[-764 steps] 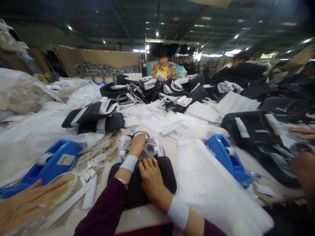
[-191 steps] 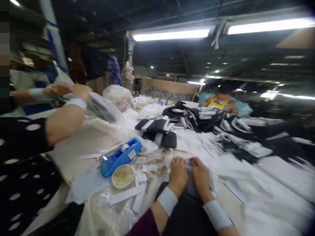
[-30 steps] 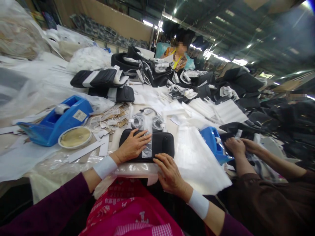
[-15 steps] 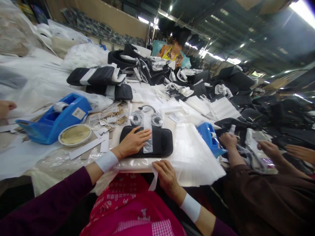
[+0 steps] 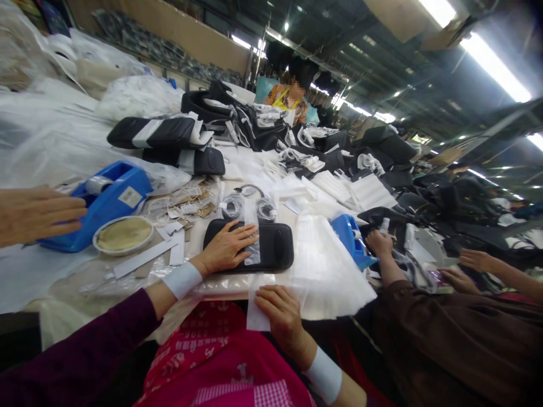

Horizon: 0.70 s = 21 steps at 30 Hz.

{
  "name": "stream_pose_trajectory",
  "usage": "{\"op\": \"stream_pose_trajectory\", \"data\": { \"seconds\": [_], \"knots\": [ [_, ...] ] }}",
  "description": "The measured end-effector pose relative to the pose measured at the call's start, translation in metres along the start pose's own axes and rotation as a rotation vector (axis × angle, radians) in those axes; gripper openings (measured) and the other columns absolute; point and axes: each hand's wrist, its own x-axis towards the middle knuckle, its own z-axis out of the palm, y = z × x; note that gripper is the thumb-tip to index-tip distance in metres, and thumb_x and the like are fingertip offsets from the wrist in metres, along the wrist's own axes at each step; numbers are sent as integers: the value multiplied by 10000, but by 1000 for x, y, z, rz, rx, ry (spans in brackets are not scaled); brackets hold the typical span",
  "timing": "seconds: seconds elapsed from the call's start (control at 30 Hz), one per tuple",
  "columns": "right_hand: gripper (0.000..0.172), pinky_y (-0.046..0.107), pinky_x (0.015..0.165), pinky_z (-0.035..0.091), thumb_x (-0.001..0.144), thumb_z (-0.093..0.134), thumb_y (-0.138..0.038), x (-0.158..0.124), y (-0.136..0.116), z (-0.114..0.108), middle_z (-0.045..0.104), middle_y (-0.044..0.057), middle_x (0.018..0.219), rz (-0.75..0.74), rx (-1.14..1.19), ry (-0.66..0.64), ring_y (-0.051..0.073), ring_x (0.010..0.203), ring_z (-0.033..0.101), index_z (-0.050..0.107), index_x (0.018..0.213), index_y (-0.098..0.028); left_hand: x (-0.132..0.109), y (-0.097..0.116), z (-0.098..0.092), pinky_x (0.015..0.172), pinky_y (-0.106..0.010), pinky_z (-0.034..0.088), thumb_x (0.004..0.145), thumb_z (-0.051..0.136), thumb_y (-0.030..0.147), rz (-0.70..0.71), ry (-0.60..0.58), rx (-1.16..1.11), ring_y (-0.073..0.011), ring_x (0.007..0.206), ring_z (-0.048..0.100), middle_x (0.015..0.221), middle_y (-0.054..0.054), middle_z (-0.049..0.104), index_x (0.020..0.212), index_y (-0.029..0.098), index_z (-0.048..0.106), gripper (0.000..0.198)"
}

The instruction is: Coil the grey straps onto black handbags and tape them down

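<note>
A black zipped case (image 5: 275, 247) lies flat near the front edge of the table. Its left part is covered by my left hand (image 5: 227, 246), which rests flat on top with the fingers stretched out. A clear strip (image 5: 251, 253) runs over the middle of the case, up between two coils of grey cable (image 5: 232, 207) lying just behind it. At the table edge, my right hand (image 5: 282, 316) is closed on a white strip (image 5: 258, 311), pinched between thumb and fingers, hanging below the case.
On the left stand a blue tape dispenser (image 5: 99, 206) and a shallow tub (image 5: 123, 235); another person's hand (image 5: 40, 216) reaches in there. White foam sheets (image 5: 326, 265) lie to the right, beside a second blue dispenser (image 5: 351, 240) and a co-worker's hand (image 5: 379, 243). Black cases (image 5: 153, 133) are stacked behind.
My right hand has moved slightly down and left, and the white strip is turned so more of its face shows. My left hand stays on the case. Another person's hand has reached further in from the left.
</note>
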Motion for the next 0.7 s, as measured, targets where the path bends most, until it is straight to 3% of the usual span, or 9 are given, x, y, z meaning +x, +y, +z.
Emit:
{"op": "stream_pose_trajectory", "data": {
  "seconds": [0.5,0.6,0.7],
  "knots": [
    [296,344,771,509,873,423,-31,-3,-26,0,740,64,963,74,63,-37,206,918,665,660,994,-161,0,3,-2,1186,-474,186,867,610,327,-39,14,-29,-233,1408,348,1499,-84,424,1373,229,495,528],
    [281,328,747,500,874,443,-45,16,-23,-12,734,64,938,116,119,-50,194,877,664,669,983,-171,0,3,-2,1186,-475,190,872,605,331,-42,7,-31,-234,1407,349,1500,-88,422,1367,223,501,517],
    [306,303,735,488,871,444,-30,57,-3,-21,716,50,908,204,184,-42,166,827,644,691,951,-191,0,3,-2,1186,-483,193,883,587,330,-45,7,-34,-236,1409,346,1501,-87,422,1374,222,490,512]
  ]
}}
